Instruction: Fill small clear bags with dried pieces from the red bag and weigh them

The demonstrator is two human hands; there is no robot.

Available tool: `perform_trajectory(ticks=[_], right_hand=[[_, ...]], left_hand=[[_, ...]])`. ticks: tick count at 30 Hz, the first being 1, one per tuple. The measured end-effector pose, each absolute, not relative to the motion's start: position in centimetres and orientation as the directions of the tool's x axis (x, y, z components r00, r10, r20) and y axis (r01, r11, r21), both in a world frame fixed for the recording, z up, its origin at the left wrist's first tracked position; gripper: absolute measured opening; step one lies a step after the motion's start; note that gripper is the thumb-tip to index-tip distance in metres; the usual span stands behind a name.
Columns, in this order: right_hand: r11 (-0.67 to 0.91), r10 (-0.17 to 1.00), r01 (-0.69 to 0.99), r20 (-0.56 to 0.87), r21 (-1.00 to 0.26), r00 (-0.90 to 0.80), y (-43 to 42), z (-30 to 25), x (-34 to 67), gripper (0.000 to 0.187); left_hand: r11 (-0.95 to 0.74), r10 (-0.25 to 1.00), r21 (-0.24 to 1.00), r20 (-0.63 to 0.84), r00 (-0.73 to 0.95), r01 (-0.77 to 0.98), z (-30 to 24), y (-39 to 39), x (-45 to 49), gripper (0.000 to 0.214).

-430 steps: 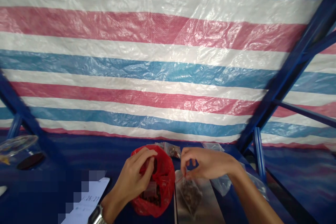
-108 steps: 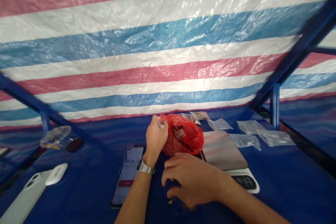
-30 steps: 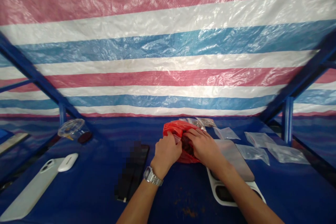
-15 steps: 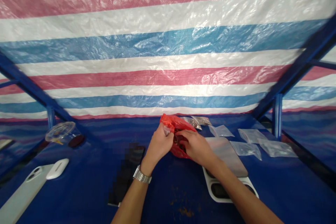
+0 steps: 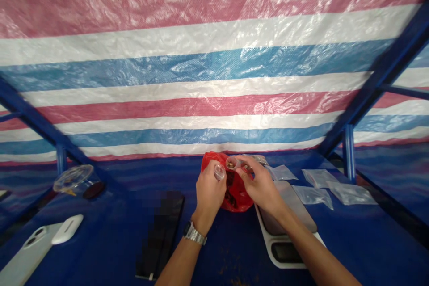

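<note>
A red plastic bag (image 5: pixel 239 196) stands with its mouth open on the blue table, dark brown bits inside. Over its left rim, my left hand (image 5: pixel 208 190) is closed around a small clear plastic piece (image 5: pixel 219 172); whether it is a bag or a cup I cannot tell. My right hand (image 5: pixel 263 185) pinches a small clear plastic cup (image 5: pixel 232 162) above the bag, tilted with its opening toward the left hand. Some brown bits show inside the cup. The two hands are close together but apart.
A white kitchen scale (image 5: pixel 286 252) lies under my right forearm. Clear zip bags (image 5: pixel 313 196) are spread to its right. A black phone-like slab (image 5: pixel 164 232), a white phone (image 5: pixel 36 243), an earbud case (image 5: pixel 68 229) and a tipped clear cup (image 5: pixel 75 179) are on the left.
My right hand has come up out of the red bag, now holding the small cup with brown bits. My left hand has turned, bringing the clear plastic piece to face the cup.
</note>
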State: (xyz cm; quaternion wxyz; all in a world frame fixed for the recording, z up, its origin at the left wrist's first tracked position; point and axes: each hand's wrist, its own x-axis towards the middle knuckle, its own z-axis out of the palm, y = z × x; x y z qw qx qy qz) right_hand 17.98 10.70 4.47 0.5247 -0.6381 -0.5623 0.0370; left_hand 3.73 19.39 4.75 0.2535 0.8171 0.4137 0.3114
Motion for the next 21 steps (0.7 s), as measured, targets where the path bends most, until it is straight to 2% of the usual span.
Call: perform_trajectory(ticks=[4,10,17,21], right_hand=[[0.231,0.762,0.776,0.605,-0.586,0.230,10.6,4.2,17.5,0.031],[0.330,0.710,0.850,0.702,-0.411,0.064,10.3,3.8,17.4,0.045],[0.314,0.655,0.864,0.748,-0.394,0.104,10.1,4.3,17.4,0.038],[0.215,0.613,0.862,0.751,-0.459,0.247,10.4,4.5,17.6,0.033]], left_hand=[[-0.539,0.815,0.702,0.294,0.499,0.465,3.4,18.8,4.5,0.009],[-0.526,0.832,0.700,0.304,0.465,0.483,3.1,18.9,4.6,0.008],[-0.513,0.843,0.742,0.341,0.415,0.431,3.0,18.4,4.6,0.006],[-0.488,0.860,0.787,0.363,0.358,0.376,3.2,18.7,4.5,0.004]])
